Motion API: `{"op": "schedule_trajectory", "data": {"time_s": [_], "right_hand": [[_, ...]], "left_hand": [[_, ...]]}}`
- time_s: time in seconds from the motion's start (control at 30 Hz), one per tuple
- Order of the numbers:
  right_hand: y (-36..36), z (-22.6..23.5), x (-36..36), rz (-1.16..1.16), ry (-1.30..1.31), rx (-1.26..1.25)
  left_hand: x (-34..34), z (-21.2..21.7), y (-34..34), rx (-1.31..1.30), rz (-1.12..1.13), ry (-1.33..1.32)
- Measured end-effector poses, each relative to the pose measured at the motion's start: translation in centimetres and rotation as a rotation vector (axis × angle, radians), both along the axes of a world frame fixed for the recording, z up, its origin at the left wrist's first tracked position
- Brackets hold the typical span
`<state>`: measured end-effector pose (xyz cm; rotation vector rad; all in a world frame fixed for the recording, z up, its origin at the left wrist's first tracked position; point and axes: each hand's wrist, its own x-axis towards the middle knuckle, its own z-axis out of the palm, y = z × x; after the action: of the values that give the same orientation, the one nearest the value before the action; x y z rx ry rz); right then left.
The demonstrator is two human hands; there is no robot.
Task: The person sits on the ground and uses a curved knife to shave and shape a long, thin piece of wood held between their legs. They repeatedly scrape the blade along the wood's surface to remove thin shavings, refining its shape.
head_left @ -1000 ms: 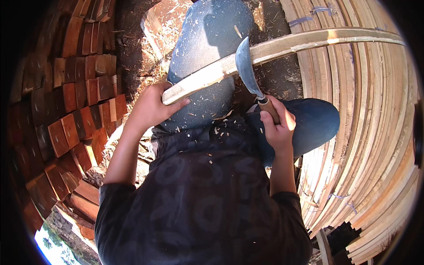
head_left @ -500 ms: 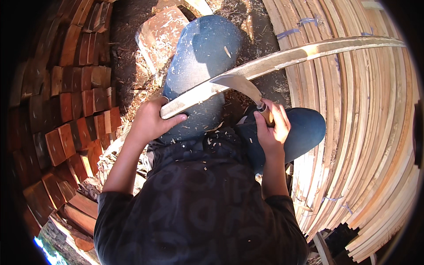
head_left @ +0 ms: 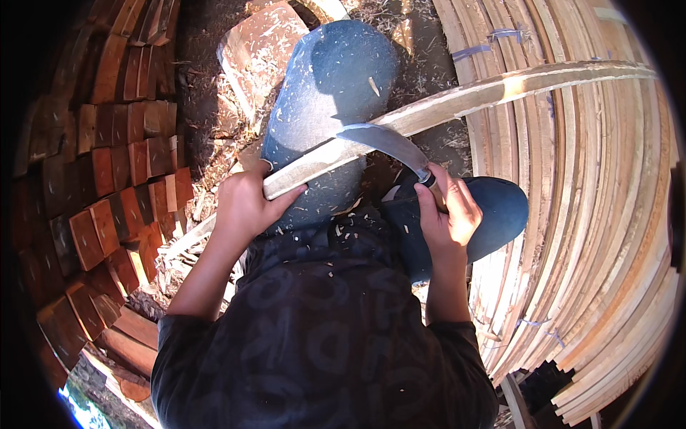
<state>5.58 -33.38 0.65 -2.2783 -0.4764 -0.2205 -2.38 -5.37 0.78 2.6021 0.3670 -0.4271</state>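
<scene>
A long pale wooden strip (head_left: 443,108) lies slantwise across my raised left knee, its far end over the stack at the right. My left hand (head_left: 246,201) is closed round its near end, thumb along the side and fingers partly hidden beneath. In my right hand (head_left: 451,209) is a sickle (head_left: 389,141), gripped by its short wooden handle. The curved blade reaches leftward, and its tip lies at the strip, just right of the knee's middle. Small wood shavings dot my jeans (head_left: 336,71) and lap.
Reddish-brown wood blocks (head_left: 107,171) are piled along the left. A big stack of long pale strips (head_left: 564,236), tied with bluish bands, fills the right. Beyond my knee a flat wooden slab (head_left: 261,50) lies on ground strewn with shavings.
My right hand has shifted slightly right and down, and the sickle blade has turned to show more of its flat face. The strip and my left hand moved only a little.
</scene>
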Motion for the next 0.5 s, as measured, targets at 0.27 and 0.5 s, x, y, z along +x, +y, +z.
{"op": "schedule_trajectory", "data": {"time_s": [0.27, 0.5], "right_hand": [[-2.2, -0.4, 0.3, -0.052, -0.080, -0.043], [-3.7, 0.1, 0.8, -0.145, -0.105, -0.045]], "left_hand": [[0.3, 0.0, -0.4, -0.014, 0.012, -0.018], [0.5, 0.1, -0.5, -0.006, 0.008, -0.010]]}}
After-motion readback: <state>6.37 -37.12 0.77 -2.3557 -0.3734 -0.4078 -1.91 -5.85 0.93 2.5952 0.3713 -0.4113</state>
